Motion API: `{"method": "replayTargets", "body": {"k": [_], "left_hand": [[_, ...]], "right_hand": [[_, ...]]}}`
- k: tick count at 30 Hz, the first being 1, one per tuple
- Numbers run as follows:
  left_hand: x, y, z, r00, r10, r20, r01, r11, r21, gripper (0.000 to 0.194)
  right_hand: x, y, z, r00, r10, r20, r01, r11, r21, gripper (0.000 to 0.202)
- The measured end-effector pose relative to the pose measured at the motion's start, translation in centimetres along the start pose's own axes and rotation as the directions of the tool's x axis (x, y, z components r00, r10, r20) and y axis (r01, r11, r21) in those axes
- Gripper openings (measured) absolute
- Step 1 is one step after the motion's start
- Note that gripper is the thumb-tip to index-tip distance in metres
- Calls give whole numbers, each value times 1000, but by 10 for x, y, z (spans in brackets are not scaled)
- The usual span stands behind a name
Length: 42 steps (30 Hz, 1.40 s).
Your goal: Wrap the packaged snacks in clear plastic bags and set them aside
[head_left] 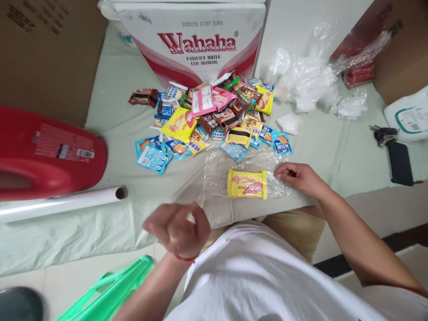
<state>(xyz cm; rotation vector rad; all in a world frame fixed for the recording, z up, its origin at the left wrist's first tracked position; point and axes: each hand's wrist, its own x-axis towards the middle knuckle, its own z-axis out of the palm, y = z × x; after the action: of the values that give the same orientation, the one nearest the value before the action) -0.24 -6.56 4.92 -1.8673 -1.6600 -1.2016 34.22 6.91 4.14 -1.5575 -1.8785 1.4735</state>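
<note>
A yellow nabati wafer packet (247, 184) lies flat on a clear plastic bag (216, 185) near the table's front edge. At the bag's right end, my right hand (301, 178) is closed, thumb and fingers pinching its edge. My left hand (179, 227) is raised in front of the bag's left side, blurred by motion, with its fingers curled closed. Whatever it may hold is hidden. Beyond the bag lies a heap of wrapped snacks, with a larger yellow packet (179, 125), a pink packet (202, 100) and several blue packets (154, 158) among them.
A Wahaba-style white and red carton marked Wahaha (200, 49) stands behind the heap. Crumpled clear bags (306, 82) lie back right. Keys (384, 135) and a black phone (400, 162) rest at right. A red jug (50, 154) and a white roll (67, 203) occupy the left.
</note>
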Motion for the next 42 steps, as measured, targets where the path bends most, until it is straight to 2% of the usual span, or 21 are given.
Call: {"method": "replayTargets", "body": {"k": [2,3,5,7,8,10,12,14,16,18,21,23,26,30,33,35,36,37,39,41,42], "left_hand": [[5,20,-5,964,240,110,-216,957,-196,41],[9,30,-3,937,300,177,-243,927,-284,39],[17,43,9,892,313,325,-190,913,-360,39],[23,47,27,847,284,449,-133,931,-340,39],[24,46,36,823,274,498,-120,940,-319,39],[25,42,52,776,271,570,-121,950,-287,39],[23,37,61,747,268,608,-124,955,-269,37],[20,34,65,739,262,621,-126,959,-255,35],[18,35,66,743,254,619,-135,963,-233,33],[16,37,65,751,258,608,-160,964,-212,32],[15,40,64,749,272,605,-200,962,-185,31],[14,41,65,740,262,619,-202,965,-168,33],[11,40,67,740,228,632,-157,973,-167,34],[3,28,65,791,197,579,-12,952,-307,37],[-4,9,56,844,75,530,177,895,-409,43],[-7,-8,48,870,-107,480,330,851,-407,38],[-6,-17,45,865,-229,446,418,821,-390,32],[-5,-26,43,839,-361,407,512,777,-367,27],[1,-42,43,728,-583,360,684,650,-332,20],[9,-54,46,622,-684,382,783,530,-326,27],[13,-57,49,601,-679,422,799,507,-323,36]], "right_hand": [[2,-6,-3,996,-38,-75,30,994,-107,40],[5,-12,-4,985,-102,-140,74,979,-192,37],[18,-27,-4,927,-295,-231,189,901,-391,33],[38,-46,1,878,-441,-187,275,783,-557,34],[49,-55,5,880,-457,-130,290,735,-613,35],[70,-70,15,917,-398,-19,276,669,-690,38],[87,-81,24,951,-303,60,250,639,-728,32],[96,-86,29,961,-245,127,260,656,-709,18],[96,-90,29,947,-265,183,319,698,-642,11],[87,-93,26,905,-352,237,424,714,-557,12],[63,-99,25,815,-498,297,579,673,-459,11],[44,-100,31,769,-559,310,638,644,-422,13],[18,-93,46,740,-599,306,668,597,-445,15],[-4,-73,68,744,-603,287,650,552,-523,18],[-12,-60,79,735,-612,291,650,513,-561,20],[-16,-55,83,722,-621,306,658,479,-581,22],[-18,-53,84,712,-626,318,668,465,-581,21],[-19,-52,84,701,-633,329,680,454,-575,21],[-21,-51,84,674,-648,356,709,430,-559,23],[-21,-50,84,652,-655,381,730,408,-548,28],[-21,-50,84,647,-655,390,736,403,-544,29]]}}
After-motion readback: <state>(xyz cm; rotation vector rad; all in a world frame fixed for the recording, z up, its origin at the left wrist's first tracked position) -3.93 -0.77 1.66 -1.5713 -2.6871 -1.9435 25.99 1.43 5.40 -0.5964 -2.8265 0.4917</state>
